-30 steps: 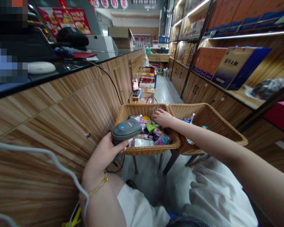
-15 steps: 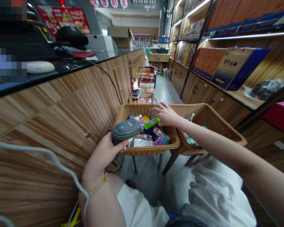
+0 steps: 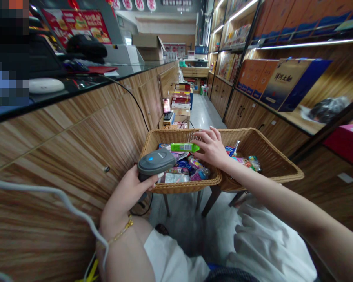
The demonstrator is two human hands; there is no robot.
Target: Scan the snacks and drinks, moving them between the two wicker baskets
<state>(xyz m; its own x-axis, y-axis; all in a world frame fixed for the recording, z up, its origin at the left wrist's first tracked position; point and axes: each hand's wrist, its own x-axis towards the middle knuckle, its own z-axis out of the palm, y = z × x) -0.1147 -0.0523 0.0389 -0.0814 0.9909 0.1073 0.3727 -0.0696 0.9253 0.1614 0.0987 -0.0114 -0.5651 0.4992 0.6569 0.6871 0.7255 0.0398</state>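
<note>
My left hand (image 3: pixel 128 192) grips a grey handheld barcode scanner (image 3: pixel 155 162) near the front of the left wicker basket (image 3: pixel 182 187). That basket is full of small colourful packets and bottles. My right hand (image 3: pixel 212 149) is above the meeting rims of both baskets, holding the end of a green packet with a barcode label (image 3: pixel 184 147) between its fingers. The packet lies roughly level over the left basket. In the right wicker basket (image 3: pixel 270 156), a few packets (image 3: pixel 242 158) lie on the bottom, partly hidden by my right forearm.
A wood-panelled counter (image 3: pixel 76 137) with a black glass top runs along the left, and a white cable (image 3: pixel 47 190) hangs in front of it. Shelves of boxed goods (image 3: pixel 285 84) line the right. Stacked cartons (image 3: pixel 181 102) stand in the aisle beyond the baskets.
The green packet has risen out of the left basket's pile in my right hand. That hand has shifted right and now sits nearer the right basket; the scanner has barely moved.
</note>
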